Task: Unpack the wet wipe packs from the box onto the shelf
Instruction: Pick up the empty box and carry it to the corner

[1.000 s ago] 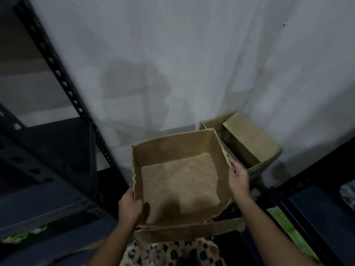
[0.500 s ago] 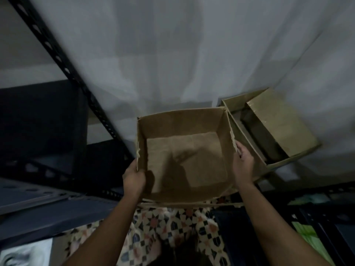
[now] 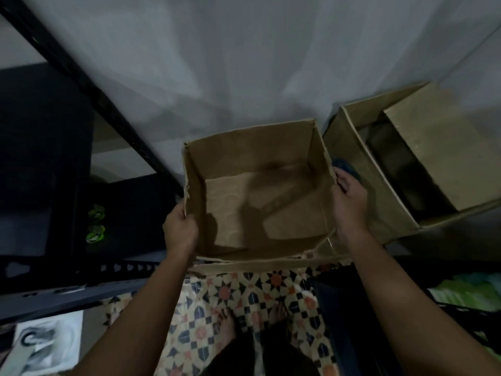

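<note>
Nearest lies a patterned floor mat (image 3: 244, 299), with dark metal shelf (image 3: 54, 283) rails on the left and a white wall (image 3: 244, 63) beyond. The brown cardboard box (image 3: 257, 147) is held open-topped above the mat, with nothing inside. The left hand (image 3: 180, 229) grips its left wall, fingers curled over the rim; the right hand (image 3: 349, 202) grips its right wall. A second box (image 3: 390, 223) sits far right.

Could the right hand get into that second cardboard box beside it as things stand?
Probably yes, but not right away. The second box stands open-topped just beside the right hand with nothing between, but that hand holds the empty box, as does the left hand.
</note>
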